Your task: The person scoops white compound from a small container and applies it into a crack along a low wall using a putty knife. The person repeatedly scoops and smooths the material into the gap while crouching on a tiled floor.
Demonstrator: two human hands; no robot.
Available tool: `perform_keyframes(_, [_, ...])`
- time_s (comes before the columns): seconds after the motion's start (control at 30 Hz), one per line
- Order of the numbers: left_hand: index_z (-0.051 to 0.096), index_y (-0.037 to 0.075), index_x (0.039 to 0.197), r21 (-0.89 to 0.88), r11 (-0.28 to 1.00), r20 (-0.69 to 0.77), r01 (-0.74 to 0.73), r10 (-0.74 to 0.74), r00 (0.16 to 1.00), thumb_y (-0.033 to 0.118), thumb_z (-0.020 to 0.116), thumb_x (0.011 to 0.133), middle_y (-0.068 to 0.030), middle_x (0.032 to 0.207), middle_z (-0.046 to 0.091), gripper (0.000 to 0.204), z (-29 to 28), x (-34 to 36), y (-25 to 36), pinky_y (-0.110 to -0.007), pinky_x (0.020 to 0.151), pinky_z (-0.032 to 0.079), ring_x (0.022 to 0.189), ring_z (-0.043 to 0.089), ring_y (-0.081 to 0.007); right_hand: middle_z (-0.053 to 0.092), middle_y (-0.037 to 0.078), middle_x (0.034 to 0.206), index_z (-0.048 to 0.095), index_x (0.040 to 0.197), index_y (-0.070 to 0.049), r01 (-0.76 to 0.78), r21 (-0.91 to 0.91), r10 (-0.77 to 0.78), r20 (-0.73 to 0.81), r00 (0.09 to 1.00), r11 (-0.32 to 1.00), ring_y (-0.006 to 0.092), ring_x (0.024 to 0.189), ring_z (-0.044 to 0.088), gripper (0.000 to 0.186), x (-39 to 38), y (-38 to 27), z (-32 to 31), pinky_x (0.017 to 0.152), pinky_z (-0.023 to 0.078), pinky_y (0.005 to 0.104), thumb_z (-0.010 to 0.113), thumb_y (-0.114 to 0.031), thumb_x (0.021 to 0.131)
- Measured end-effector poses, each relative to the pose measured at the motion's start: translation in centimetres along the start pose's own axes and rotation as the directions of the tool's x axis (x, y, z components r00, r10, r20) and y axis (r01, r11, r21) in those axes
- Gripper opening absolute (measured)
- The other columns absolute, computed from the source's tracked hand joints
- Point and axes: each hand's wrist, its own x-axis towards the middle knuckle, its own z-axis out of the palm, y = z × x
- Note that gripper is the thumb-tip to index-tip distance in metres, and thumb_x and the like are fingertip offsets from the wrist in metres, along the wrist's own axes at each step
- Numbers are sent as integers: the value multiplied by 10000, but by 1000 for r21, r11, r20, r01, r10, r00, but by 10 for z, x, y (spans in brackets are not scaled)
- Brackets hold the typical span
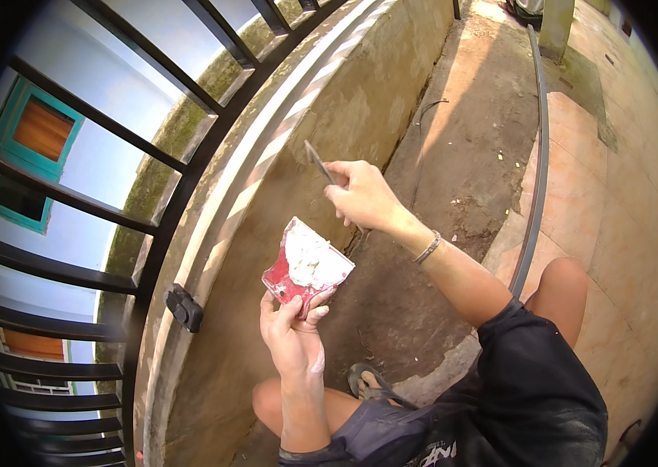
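In my left hand [292,327] is a small red board [278,276] with a heap of white paste [306,257] on it; white smears show on my fingers and palm. Up and to the right, my right hand [360,194] grips a thin flat scraper [314,159], its blade tilted up toward the left, near the face of a low plastered wall [348,117]. The scraper is apart from the board.
A black metal railing [80,261] runs along the wall top, where a small black object [183,306] lies. A long grey metal bar [539,156] lies along the pale tiles [593,194] at right; a thin cable [422,124] is on the rough ground.
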Motion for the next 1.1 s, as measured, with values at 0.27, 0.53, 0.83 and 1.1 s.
perform_keyframes(0.27, [228,-90,1459,-61,997,43,39,-36,998,-56,463,942,-324,1237,628,569,-13,18,-5,-389,658,661,911,755,-412,675,153,723,560,1417,92,156,-327,-223,-176,959,932,211,541,675,529,49,-15,-9,566,557,349,576,-88,919])
perform_keyframes(0.53, [223,-95,1453,-107,994,64,11,-4,998,-50,479,930,-318,1225,631,583,-17,23,-5,-394,672,671,906,756,-402,723,297,819,628,1334,84,14,-217,-81,-301,950,976,307,715,753,507,31,-22,5,736,590,396,554,-106,869])
perform_keyframes(0.83, [236,-89,1448,-99,995,55,-30,35,998,-55,484,930,-324,1233,627,575,-8,16,-1,-383,653,663,914,755,-406,630,72,654,551,1453,58,-40,-104,27,-123,992,994,139,501,607,560,32,-26,1,502,509,303,582,-83,912])
perform_keyframes(1.1, [442,-96,1364,-6,998,1,-70,70,998,-49,491,919,-231,1227,665,450,6,-2,12,-326,670,634,926,757,-340,721,311,848,605,1370,85,105,-145,-91,100,991,984,323,633,728,568,13,-1,18,686,588,410,533,-72,828])
